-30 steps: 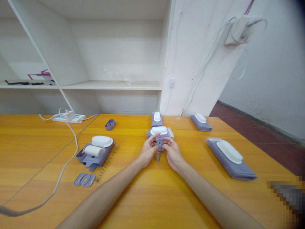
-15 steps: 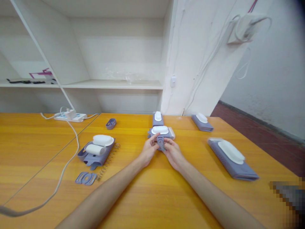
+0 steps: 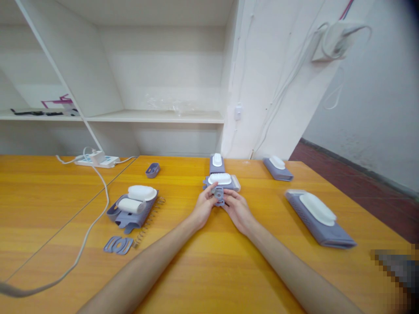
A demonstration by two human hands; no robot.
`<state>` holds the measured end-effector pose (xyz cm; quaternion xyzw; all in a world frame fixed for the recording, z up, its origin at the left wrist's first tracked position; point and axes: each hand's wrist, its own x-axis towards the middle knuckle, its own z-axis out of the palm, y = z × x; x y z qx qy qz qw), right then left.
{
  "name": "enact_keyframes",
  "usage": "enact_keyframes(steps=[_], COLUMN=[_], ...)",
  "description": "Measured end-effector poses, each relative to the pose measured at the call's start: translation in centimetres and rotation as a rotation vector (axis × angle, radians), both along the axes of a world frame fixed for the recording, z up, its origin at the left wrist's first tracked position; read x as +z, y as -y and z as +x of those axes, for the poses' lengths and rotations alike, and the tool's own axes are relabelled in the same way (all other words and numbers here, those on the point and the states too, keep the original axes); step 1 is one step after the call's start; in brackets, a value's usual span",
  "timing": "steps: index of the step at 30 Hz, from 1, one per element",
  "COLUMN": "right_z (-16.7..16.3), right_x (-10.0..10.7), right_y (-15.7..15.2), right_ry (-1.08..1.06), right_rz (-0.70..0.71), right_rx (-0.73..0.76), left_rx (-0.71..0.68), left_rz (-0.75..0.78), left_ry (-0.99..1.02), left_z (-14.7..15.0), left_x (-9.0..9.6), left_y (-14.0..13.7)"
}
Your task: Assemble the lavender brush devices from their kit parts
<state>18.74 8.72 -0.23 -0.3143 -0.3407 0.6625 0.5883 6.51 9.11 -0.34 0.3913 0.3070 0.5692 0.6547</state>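
Between my two hands is a small grey-purple plastic plate with cut-out slots [image 3: 219, 196], held above the table. The fingers of my left hand [image 3: 204, 207] pinch its left side. On its right side the fingertips of my right hand [image 3: 238, 210] are closed. Just behind it lies a grey-purple case with a white bristled brush [image 3: 220, 179] on top. To the left sits another grey-purple case [image 3: 130, 220] with a white roller [image 3: 131, 205] and a white oval piece [image 3: 142, 192]. Beside it are a coil spring [image 3: 145, 226] and flat slotted plates [image 3: 118, 245].
More grey-purple cases with white tops stand at the back [image 3: 217, 164], back right [image 3: 278, 168] and right [image 3: 319, 218]. A small hollow purple part [image 3: 152, 170] is at back left. A power strip [image 3: 97, 159] trails a white cable [image 3: 93, 220] across the table's left side.
The slotted plate has turned in my fingers, so its broader face now shows. My hands have stayed in almost the same place.
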Motion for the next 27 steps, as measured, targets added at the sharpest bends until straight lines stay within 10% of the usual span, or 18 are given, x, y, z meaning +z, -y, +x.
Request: enact_keyframes(steps=[27], right_z=[0.29], right_x=[0.55], right_y=[0.06], right_ry=[0.109], right_rz=[0.059], right_rx=[-0.004], left_rx=[0.017], left_rz=[-0.008], left_ry=[-0.006], left_z=[-0.02], left_x=[0.00], left_y=[-0.14])
